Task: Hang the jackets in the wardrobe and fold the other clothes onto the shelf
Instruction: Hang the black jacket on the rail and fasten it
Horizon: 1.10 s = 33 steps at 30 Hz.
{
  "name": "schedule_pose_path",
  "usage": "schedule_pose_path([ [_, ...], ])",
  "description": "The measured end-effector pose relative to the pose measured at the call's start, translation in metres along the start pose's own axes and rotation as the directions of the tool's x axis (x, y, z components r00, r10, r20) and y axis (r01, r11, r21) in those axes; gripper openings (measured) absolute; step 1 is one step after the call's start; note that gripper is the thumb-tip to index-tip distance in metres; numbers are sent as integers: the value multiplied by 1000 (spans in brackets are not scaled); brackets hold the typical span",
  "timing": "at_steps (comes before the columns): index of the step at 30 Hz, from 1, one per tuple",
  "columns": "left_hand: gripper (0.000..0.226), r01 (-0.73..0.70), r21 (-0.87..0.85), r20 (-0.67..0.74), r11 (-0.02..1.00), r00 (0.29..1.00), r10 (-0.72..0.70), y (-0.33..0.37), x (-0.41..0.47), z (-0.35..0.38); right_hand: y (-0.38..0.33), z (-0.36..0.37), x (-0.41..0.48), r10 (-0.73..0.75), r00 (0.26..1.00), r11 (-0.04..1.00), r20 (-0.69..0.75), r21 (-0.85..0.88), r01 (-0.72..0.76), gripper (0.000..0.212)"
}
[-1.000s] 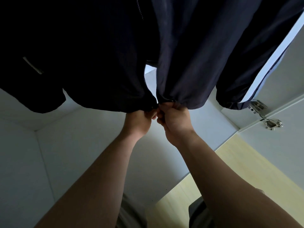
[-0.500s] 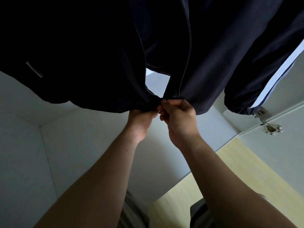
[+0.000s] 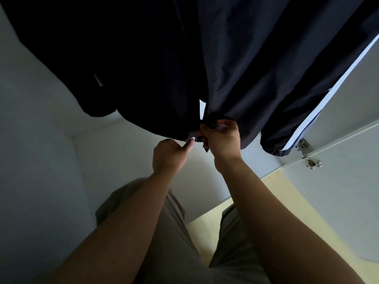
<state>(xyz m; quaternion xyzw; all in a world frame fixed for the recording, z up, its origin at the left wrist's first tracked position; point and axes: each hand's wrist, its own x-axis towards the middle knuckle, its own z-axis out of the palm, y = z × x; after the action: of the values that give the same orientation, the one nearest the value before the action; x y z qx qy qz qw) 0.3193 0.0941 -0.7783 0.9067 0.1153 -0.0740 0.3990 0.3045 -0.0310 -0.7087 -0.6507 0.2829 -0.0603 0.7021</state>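
A dark navy jacket [image 3: 235, 58] hangs inside the white wardrobe [image 3: 41, 140] and fills the top of the head view. Its right sleeve carries a white stripe [image 3: 320, 103]. My right hand [image 3: 222, 138] grips the bottom hem of the jacket's right front panel, where a small dark zipper piece sticks out below the fingers. My left hand [image 3: 170, 155] pinches the hem corner of the left front panel beside a small metal snap [image 3: 192, 138]. The two hands sit close together, with a narrow gap between the panels above them.
White wardrobe walls lie to the left and behind. The wardrobe door [image 3: 348, 140] stands at the right with a metal hinge [image 3: 308, 154]. Pale wooden floor [image 3: 276, 201] shows below, and my legs in grey-brown shorts [image 3: 174, 232] are under my arms.
The view has tilted downward, so my legs show more. My hands, pressed together on the hem before, have drawn slightly apart, and the left hand now pinches lower at the snap.
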Motion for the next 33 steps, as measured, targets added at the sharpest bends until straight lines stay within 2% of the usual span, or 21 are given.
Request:
schedule_pose_path([
  [1, 53, -134, 47, -133, 990, 981, 139, 0, -10, -9, -1, -2, -1, 3, 1000, 999, 0, -33, -3, 22],
  [2, 44, -250, 22, -223, 968, 943, 248, 5, -17, -18, -2, -4, -1, -5, 1000, 998, 8, -64, 5, 19],
  [3, 36, -337, -31, -264, 941, 911, 317, 12, -22, -26, -4, -4, -1, -10, 1000, 996, 23, -92, 12, 20],
  [5, 24, -447, -139, -254, 884, 879, 404, 28, -22, -39, -5, -6, -4, 21, 999, 996, 31, -93, -18, 24],
  [8, 13, -491, -196, -223, 849, 865, 449, 51, -22, -54, -2, -12, -5, 113, 992, 994, 60, -3, -113, 19],
  [10, 12, -531, -173, -242, 829, 839, 487, 62, -22, -59, 1, -16, -8, 147, 983, 988, 107, 30, -151, 17],
  [12, 12, -564, -90, -173, 821, 820, 545, 70, -21, -63, 4, -19, -10, 153, 977, 987, 149, 17, -157, 18],
  [14, 11, -537, -1, -46, 843, 842, 537, 76, -20, -67, 5, -21, -14, 143, 976, 989, 164, 5, -146, 19],
  [17, 18, -396, 75, 41, 915, 918, 394, 71, -20, -68, 6, -25, -19, 153, 970, 984, 189, 62, -167, 13],
  [19, 36, -241, 6, 172, 970, 956, 237, 65, -23, -63, 6, -30, -24, 175, 959, 978, 223, 74, -195, 10],
  [21, 39, -68, -179, 316, 981, 941, 123, 62, -29, -56, 7, -35, -28, 193, 951, 977, 242, 43, -210, 13],
  [23, 28, 16, -308, 326, 951, 941, 89, 64, -33, -51, 7, -38, -30, 204, 950, 978, 237, -12, -207, 17],
  [25, 24, 4, -329, 271, 944, 958, 91, 66, -33, -49, 4, -38, -30, 203, 957, 979, 206, -69, -193, 22],
  [29, 30, 56, -362, 317, 931, 946, 66, 67, -39, -52, 2, -38, -26, 149, 982, 980, 114, -151, -131, 14],
  [31, 34, 87, -355, 330, 931, 943, 38, 69, -44, -55, 4, -36, -28, 79, 993, 961, 92, -272, -52, 5],
  [33, 36, 64, -289, 342, 955, 939, 40, 71, -46, -58, 10, -32, -33, -16, 997, 893, 81, -447, 51, 30],
])
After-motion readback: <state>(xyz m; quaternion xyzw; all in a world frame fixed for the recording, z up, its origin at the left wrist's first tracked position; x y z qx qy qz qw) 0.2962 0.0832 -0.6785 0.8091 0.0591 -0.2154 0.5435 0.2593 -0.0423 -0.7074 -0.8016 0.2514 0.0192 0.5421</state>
